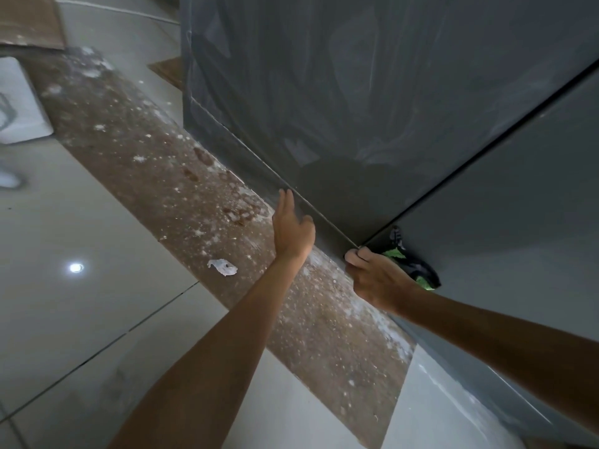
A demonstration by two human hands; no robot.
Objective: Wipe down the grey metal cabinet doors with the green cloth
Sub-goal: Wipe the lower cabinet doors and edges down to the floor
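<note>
cloth: green cloth (409,266) soft, light, bunched | right hand (377,280) grip closed around it, low against right cabinet door (505,202) | left hand (291,226) open, flat, braced on door's lower edge | best held wadded in palm

The floor (81,228) is laid with large pale glossy tiles with thin dark joints, and a bright round ceiling light is mirrored in one tile (76,268). A brown cardboard strip (201,202), speckled with white dust and paint flecks, runs diagonally across the floor. A crumpled white scrap (223,267) lies on it. More cardboard (30,22) lies at the floor's far left corner, beside a white boxy object (19,102).
</note>
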